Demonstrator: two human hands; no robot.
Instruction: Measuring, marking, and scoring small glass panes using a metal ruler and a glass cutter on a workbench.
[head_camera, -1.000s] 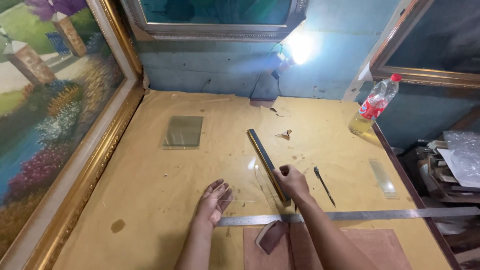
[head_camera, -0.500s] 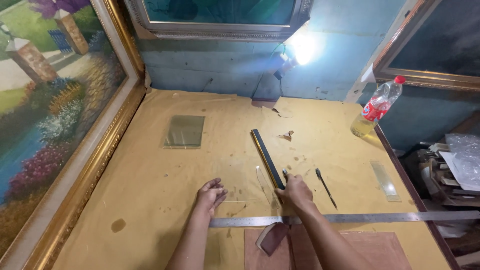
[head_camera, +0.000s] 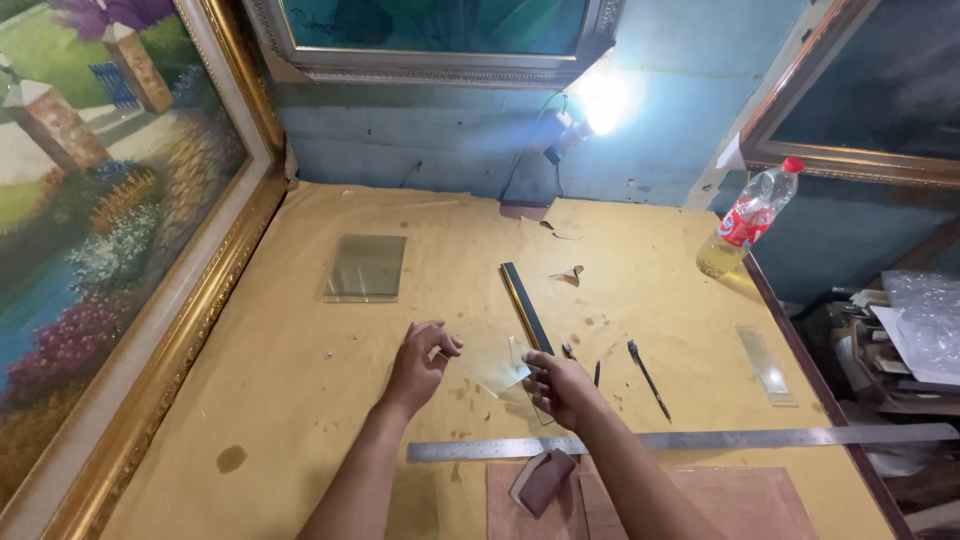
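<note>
Yellowish cloth covers the workbench (head_camera: 300, 420), with a blue wall behind it and a bright lamp (head_camera: 598, 100) glaring off that wall. Big framed painting (head_camera: 90, 230) leans along the left edge, gold frame and all.

Person's got a small glass pane (head_camera: 492, 368) held up just above the bench, between both hands. It's clear, roughly rectangular, pretty hard to see apart from its edges and a bit of glare. It's tilted, with its long axis running roughly left-right, from one hand to the other, right end a little lower. Left hand (head_camera: 420, 365) has its fingertips pinched on the left corner. Right hand (head_camera: 558, 388) is closed on the right edge, thumb on top.

Just behind the right hand lies a dark bar (head_camera: 525, 307) with a gold edge, running away toward the wall. A thin dark tool (head_camera: 648, 378) sits to its right. A long steel ruler (head_camera: 690, 440) lies across the bench near the person, and a brown block (head_camera: 541, 482) rests on a reddish board (head_camera: 700, 500) just below it.

Another glass sheet (head_camera: 364, 268) lies flat further back on the left. A narrow glass strip (head_camera: 766, 364) lies near the right edge, and a plastic bottle (head_camera: 750, 215) with a red cap stands at the back right corner.
</note>
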